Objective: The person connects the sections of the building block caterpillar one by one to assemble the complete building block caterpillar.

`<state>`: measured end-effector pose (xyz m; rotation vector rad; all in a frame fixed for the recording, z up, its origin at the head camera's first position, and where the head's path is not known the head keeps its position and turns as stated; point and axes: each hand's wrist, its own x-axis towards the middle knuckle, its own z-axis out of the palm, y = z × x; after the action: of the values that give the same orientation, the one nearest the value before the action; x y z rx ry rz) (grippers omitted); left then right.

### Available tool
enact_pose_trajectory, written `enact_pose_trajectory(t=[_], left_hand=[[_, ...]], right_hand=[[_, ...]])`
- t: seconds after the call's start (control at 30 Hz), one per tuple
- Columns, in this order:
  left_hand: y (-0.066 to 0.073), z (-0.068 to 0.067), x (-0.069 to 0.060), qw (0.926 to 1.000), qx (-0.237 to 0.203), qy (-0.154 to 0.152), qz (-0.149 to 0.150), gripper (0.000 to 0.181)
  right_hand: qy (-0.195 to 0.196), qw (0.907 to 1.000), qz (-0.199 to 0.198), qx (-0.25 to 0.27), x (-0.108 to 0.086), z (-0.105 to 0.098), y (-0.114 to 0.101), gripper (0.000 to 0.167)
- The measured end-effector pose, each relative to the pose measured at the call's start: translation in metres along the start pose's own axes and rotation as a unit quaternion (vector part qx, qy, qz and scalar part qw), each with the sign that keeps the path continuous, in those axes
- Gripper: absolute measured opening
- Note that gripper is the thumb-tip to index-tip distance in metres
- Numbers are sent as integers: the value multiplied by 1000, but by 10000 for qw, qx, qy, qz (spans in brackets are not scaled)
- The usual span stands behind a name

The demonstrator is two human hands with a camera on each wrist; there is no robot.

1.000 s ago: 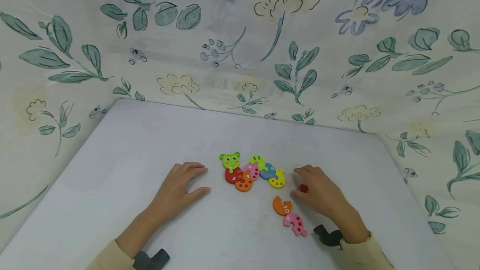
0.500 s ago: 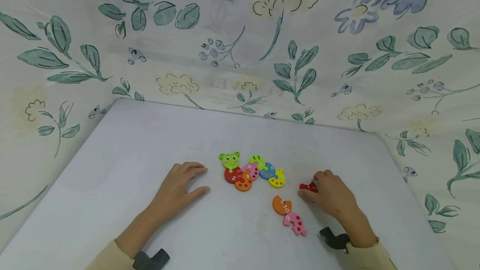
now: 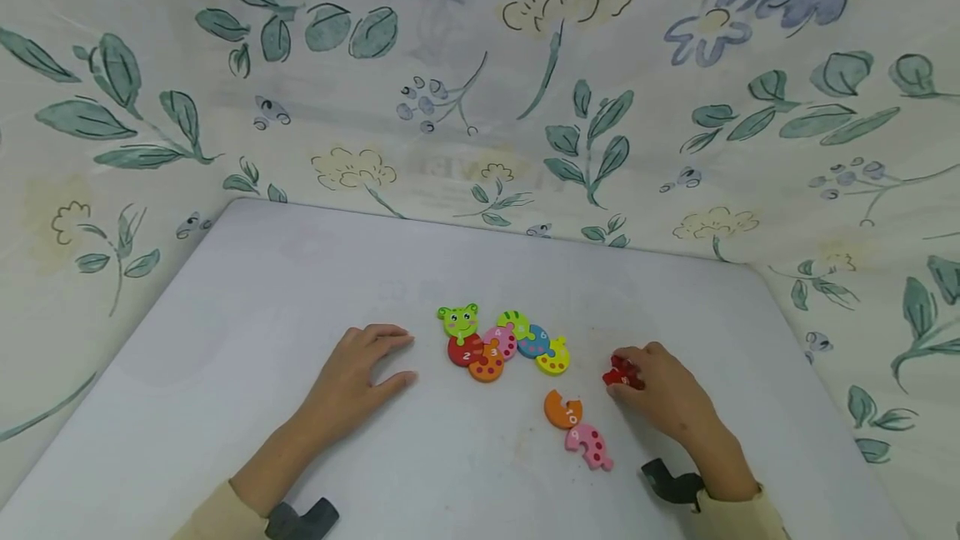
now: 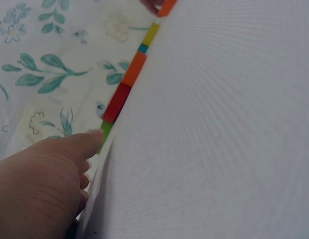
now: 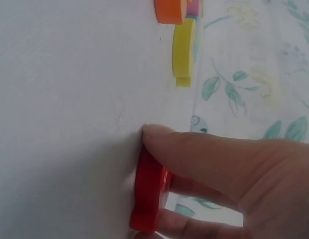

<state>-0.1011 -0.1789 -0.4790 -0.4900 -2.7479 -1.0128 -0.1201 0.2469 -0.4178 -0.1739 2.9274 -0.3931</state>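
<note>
My right hand [image 3: 667, 394] pinches a red puzzle piece [image 3: 619, 373] between thumb and fingers, low at the tabletop. In the right wrist view the red piece's thick edge [image 5: 147, 184] shows below the thumb; the fingers partly cover its face. To its left lies a joined caterpillar puzzle: a green head [image 3: 458, 321] with a smiling face, then red, orange, pink, green and blue pieces, ending in a yellow piece [image 3: 553, 358]. My left hand [image 3: 360, 373] rests on the table left of the head, fingers relaxed and apart from the puzzle.
An orange piece marked 10 [image 3: 561, 412] touches a pink piece marked 9 [image 3: 589, 445], both lying between the caterpillar and my right forearm. The white table [image 3: 315, 265] meets a flower-print cloth [image 3: 450, 157] at its back and sides. Black wrist mounts [image 3: 303, 521] sit under both wrists.
My right hand has drawn back to the right and slightly toward me, away from the yellow end, with the red puzzle piece, which now shows more. My left hand has stayed put.
</note>
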Motion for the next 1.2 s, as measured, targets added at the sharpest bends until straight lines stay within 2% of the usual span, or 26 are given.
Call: enact_pose_trajectory(t=[0.3, 0.5, 0.63, 0.8, 1.2], left_hand=[[-1, 2, 1, 9999, 91, 10, 49, 49], [-1, 2, 1, 9999, 48, 53, 102, 49], [-2, 2, 1, 9998, 61, 83, 149, 48], [-3, 1, 0, 9998, 120, 105, 150, 48], [-4, 2, 2, 9999, 49, 27, 128, 48]], right_hand=[[218, 9975, -643, -190, 0, 11, -2, 54], [386, 9975, -594, -71, 1, 14, -2, 59], [452, 9971, -607, 87, 2, 15, 1, 54], [441, 9960, -712, 323, 3, 14, 3, 52], [410, 9939, -890, 507, 2, 15, 6, 51]])
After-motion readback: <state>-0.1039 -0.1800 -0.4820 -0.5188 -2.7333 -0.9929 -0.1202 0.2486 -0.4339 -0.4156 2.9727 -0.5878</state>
